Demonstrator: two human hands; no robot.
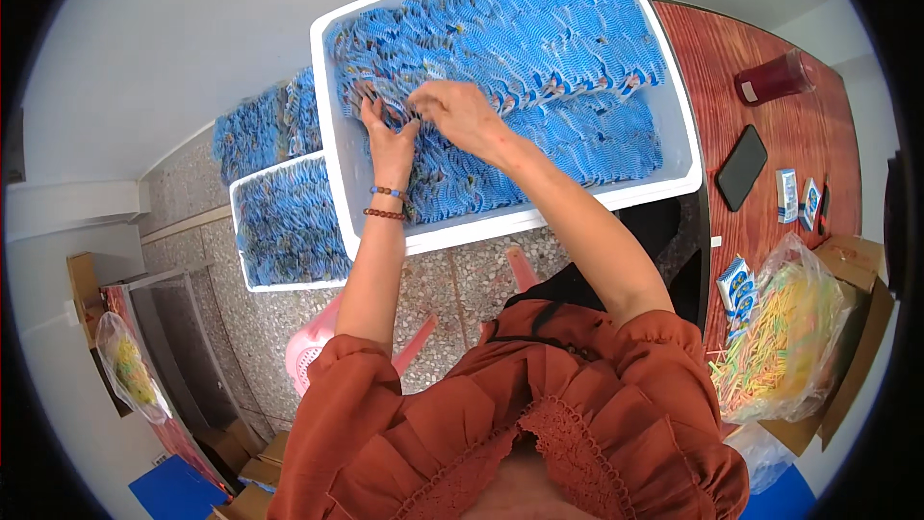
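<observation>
A large white foam box [510,219] stands before me, filled with tightly packed rows of small blue-and-white packets [577,140]. My left hand [389,146], with two beaded bracelets at its wrist, reaches into the left part of the box. Its thumb and fingers are set around a bunch of packets in the row. Close beside it, my right hand [460,116] has its fingers curled down onto the same packets, gripping at their upper edges. The fingertips of both hands are partly hidden among the packets. One row's packets, right of my hands, show their printed faces.
Left of the box, a second white foam box [292,287] and further packets [252,138] sit lower down. A pink stool [310,351] is below. On the red wood-grain table [695,48] lie a phone [741,168], a dark red cup [775,79], loose packets [737,287] and a bag of coloured sticks [784,337].
</observation>
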